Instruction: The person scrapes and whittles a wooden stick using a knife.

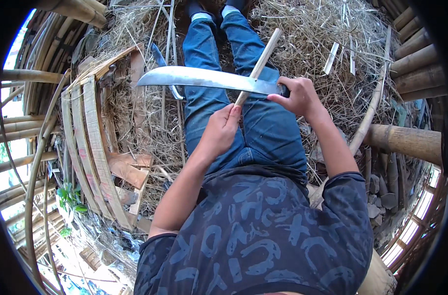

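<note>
My right hand (302,98) is closed around the dark handle of a machete (194,76). The broad, bright blade points left across my thighs and lies over a wooden stick (267,53), seemingly against it. Gripping the stick's near end is my left hand (219,130), thumb along the top. The stick slants away and to the right between my legs, its far end past the blade. My outstretched legs in blue jeans (273,135) lie beneath both hands. Left of them, a blue-handled tool (158,55) with a bent metal end is partly hidden behind the blade.
A slatted wooden crate (93,128) lies at the left, with broken boards (130,169) beside it. Dry straw (322,54) covers the ground around my legs, with pale split strips (331,58) on the right. Thick bamboo poles (406,142) stand at the right; bamboo walls enclose both sides.
</note>
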`<state>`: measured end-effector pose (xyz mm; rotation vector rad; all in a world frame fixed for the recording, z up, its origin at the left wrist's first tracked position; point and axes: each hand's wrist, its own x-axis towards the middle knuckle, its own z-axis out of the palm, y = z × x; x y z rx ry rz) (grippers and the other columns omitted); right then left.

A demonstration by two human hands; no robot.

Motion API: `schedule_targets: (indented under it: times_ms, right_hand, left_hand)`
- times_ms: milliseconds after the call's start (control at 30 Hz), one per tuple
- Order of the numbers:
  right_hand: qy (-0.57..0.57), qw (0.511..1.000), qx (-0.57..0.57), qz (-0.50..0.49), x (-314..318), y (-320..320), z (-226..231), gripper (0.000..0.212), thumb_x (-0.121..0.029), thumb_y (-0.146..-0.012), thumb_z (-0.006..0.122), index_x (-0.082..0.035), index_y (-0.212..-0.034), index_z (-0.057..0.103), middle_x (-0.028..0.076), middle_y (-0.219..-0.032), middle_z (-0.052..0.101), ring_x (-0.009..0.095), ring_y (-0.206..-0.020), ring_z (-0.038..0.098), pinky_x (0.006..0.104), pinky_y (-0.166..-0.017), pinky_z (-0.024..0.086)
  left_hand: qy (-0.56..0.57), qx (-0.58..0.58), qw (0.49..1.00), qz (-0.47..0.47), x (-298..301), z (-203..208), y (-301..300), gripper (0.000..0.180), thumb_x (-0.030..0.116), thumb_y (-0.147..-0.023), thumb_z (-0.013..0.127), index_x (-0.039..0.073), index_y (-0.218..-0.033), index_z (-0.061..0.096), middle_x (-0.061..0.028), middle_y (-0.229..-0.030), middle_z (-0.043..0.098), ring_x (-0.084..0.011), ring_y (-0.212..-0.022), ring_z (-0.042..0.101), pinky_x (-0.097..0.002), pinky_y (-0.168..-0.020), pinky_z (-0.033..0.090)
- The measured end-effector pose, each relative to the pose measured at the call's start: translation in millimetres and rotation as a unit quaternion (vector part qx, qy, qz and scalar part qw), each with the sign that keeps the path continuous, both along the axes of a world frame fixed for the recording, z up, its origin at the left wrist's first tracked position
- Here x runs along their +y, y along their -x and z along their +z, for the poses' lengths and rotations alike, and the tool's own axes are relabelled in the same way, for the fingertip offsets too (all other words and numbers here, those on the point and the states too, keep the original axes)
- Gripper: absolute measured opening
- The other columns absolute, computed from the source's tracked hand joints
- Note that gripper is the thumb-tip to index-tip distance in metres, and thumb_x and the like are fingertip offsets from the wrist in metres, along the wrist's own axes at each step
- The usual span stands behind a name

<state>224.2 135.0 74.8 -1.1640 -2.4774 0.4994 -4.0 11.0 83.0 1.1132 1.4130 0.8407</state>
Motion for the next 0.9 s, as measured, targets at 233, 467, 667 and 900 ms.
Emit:
schedule_targets:
  times_ms: [233,467,667,900]
  right_hand:
    - [-0.071,0.997,-0.037,0.003,11.9,-9.2,1.0,0.06,-0.068,-0.073,0.067,-0.008,-0.076,0.066,0.014,-0.058,0.062,0.033,-0.06,0.066,0.041,-0.054,0.051]
    - [-0.09,0.993,-0.077,0.006,11.1,-3.2,20.8,0.064,-0.071,-0.073,0.064,-0.008,-0.068,0.06,0.014,-0.058,0.062,0.032,-0.057,0.065,0.0414,-0.054,0.052]
    - [-0.058,0.995,-0.081,0.03,-30.0,38.1,42.0,0.065,-0.072,-0.075,0.062,-0.007,-0.068,0.058,0.013,-0.055,0.059,0.032,-0.053,0.064,0.041,-0.054,0.051]
    - [-0.074,0.994,-0.059,-0.06,3.9,17.7,35.2,0.066,-0.072,-0.076,0.06,-0.007,-0.063,0.056,0.012,-0.054,0.06,0.028,-0.052,0.064,0.0394,-0.05,0.049]
  left_hand:
    - [0.029,-0.046,0.998,-0.005,-3.1,5.0,16.8,0.035,0.033,-0.104,0.041,0.011,-0.078,0.044,0.0077,-0.059,0.038,-0.0029,-0.047,0.032,-0.0218,-0.042,0.027]
    - [0.071,-0.102,0.992,0.022,-10.4,17.1,27.7,0.036,0.03,-0.104,0.043,0.008,-0.076,0.048,0.0064,-0.059,0.039,-0.0046,-0.052,0.035,-0.0253,-0.046,0.03]
    - [-0.01,-0.08,0.997,0.003,-13.6,8.1,19.0,0.034,0.034,-0.105,0.039,0.012,-0.079,0.044,0.0065,-0.058,0.039,-0.0038,-0.042,0.033,-0.0216,-0.037,0.026]
    - [0.083,-0.147,0.984,0.047,-15.5,38.1,37.0,0.035,0.035,-0.105,0.038,0.013,-0.078,0.042,0.0058,-0.057,0.037,-0.0038,-0.041,0.031,-0.0204,-0.037,0.025]
